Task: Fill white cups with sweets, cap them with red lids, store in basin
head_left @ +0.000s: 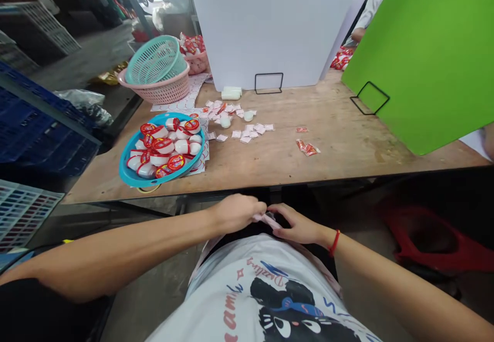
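My left hand (240,213) is closed in a fist at my lap, just below the table's front edge. From its grip runs a crumpled pale pink piece of soft material (268,220), whose exact kind I cannot tell. My right hand (296,225), with a red cord on the wrist, is curled round the other end of it, thumb and fingers on it. On the table ahead, small pale pink packets (252,132) lie scattered, with white caps (225,122) among them. To the right are a few red packets (307,148).
A blue basket (125,169) of red-and-white capsules stands at the table's left. Behind it are a pink basket (165,94) and a turquoise basket (156,59). A white board (270,28) and a green board (432,69) stand along the back. A red stool (436,249) is at lower right.
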### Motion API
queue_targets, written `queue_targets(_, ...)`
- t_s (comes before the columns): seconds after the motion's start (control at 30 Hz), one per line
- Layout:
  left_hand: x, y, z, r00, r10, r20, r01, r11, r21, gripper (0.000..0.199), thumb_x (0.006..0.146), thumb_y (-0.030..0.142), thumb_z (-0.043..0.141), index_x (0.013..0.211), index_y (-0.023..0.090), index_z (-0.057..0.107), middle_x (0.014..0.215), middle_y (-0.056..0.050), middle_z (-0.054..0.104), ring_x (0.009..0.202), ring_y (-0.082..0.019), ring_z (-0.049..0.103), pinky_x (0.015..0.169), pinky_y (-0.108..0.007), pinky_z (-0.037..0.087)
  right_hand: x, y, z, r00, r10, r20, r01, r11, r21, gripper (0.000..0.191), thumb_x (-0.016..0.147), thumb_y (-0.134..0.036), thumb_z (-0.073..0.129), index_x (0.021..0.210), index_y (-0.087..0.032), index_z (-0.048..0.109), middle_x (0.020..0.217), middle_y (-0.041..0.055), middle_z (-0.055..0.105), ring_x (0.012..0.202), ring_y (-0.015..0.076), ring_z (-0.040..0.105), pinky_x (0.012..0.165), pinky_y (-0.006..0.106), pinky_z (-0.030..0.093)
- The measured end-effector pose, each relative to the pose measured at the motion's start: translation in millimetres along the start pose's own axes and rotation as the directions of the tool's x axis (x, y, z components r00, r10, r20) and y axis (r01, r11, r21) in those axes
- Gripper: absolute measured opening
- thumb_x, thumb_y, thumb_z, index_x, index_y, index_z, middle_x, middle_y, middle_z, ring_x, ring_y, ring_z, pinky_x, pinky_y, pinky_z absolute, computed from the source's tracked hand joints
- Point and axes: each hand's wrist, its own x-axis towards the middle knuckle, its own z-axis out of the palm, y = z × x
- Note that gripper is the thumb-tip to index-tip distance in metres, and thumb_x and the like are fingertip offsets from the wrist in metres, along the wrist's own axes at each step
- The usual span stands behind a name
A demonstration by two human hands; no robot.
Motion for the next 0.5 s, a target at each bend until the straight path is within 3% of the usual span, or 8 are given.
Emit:
queue_targets(0.07,-4,6,-24.1,0.979,0.094,-0.182,-0.073,0.990,0.120,0.027,0.102,0.024,0.038,0.108,0.021,0.065,0.092,-0.003,0.062,0.081,-0.016,0.058,0.070,-0.027,0.038,-2,-11,0,0.999,-0.033,-0.029,0.033,0.999,0.000,0.037,0.081,-0.034,0.070,0.113,-0.019,0.058,0.114,0.0089,0.063,0.104,0.0229,0.059,0.093,0.039,0.050)
queue_targets(0.13,-14,12,-47.4,0.923,0.197,-0.332,-0.123,0.965,0.231,0.032,0.106,0.029,0.034,0.110,0.020,0.064,0.087,-0.002,0.059,0.080,-0.015,0.057,0.070,-0.027,0.039,-12,-31,-11,0.997,-0.061,-0.046,0.066,0.992,0.110,0.025,0.091,-0.042,0.062,0.102,-0.020,0.058,0.097,0.0043,0.064,0.086,0.0178,0.059,0.078,0.032,0.051)
queue_targets(0.2,-24,20,-64.1,0.888,0.266,-0.375,-0.156,0.941,0.300,0.035,0.107,0.038,0.033,0.110,0.021,0.063,0.083,-0.001,0.057,0.079,-0.015,0.056,0.069,-0.027,0.039,-33,-60,-33,0.989,-0.114,-0.091,0.122,0.989,0.081,0.025,0.093,-0.045,0.061,0.089,-0.021,0.055,0.081,-0.0002,0.058,0.070,0.0136,0.051,0.062,0.026,0.043)
queue_targets(0.27,-31,28,-69.6,0.899,0.313,-0.305,-0.213,0.923,0.320,0.035,0.107,0.042,0.034,0.107,0.022,0.063,0.081,-0.001,0.057,0.076,-0.015,0.055,0.067,-0.027,0.039,-60,-91,-58,0.981,-0.173,-0.086,0.155,0.971,-0.184,0.022,0.094,-0.039,0.061,0.081,-0.023,0.055,0.071,-0.0010,0.053,0.062,0.0126,0.044,0.057,0.027,0.034)
queue_targets(0.37,-31,36,-56.1,0.936,0.327,-0.130,-0.276,0.912,0.302,0.029,0.106,0.039,0.039,0.105,0.024,0.063,0.082,-0.002,0.059,0.072,-0.016,0.054,0.065,-0.029,0.040,-98,-120,-83,1.000,-0.018,0.005,0.018,0.871,-0.490,0.020,0.097,-0.032,0.056,0.078,-0.025,0.056,0.068,0.0012,0.057,0.058,0.0146,0.045,0.056,0.031,0.028)
queue_targets(0.43,-29,28,-39.4,0.956,0.292,-0.029,-0.272,0.918,0.290,0.025,0.104,0.033,0.042,0.102,0.023,0.065,0.083,-0.003,0.062,0.068,-0.017,0.054,0.061,-0.030,0.037,-116,-118,-87,0.990,0.137,0.032,-0.095,0.822,-0.561,0.018,0.096,-0.038,0.060,0.081,-0.027,0.059,0.071,0.0031,0.063,0.059,0.0169,0.051,0.055,0.032,0.026)
queue_targets(0.5,-30,9,-24.2,0.967,0.232,0.101,-0.251,0.930,0.269,0.024,0.103,0.030,0.046,0.097,0.022,0.068,0.081,-0.004,0.067,0.065,-0.018,0.054,0.057,-0.032,0.032,-129,-99,-84,0.960,0.269,0.075,-0.183,0.808,-0.560,0.020,0.092,-0.045,0.066,0.084,-0.027,0.063,0.072,0.0040,0.066,0.060,0.0180,0.054,0.054,0.032,0.024)
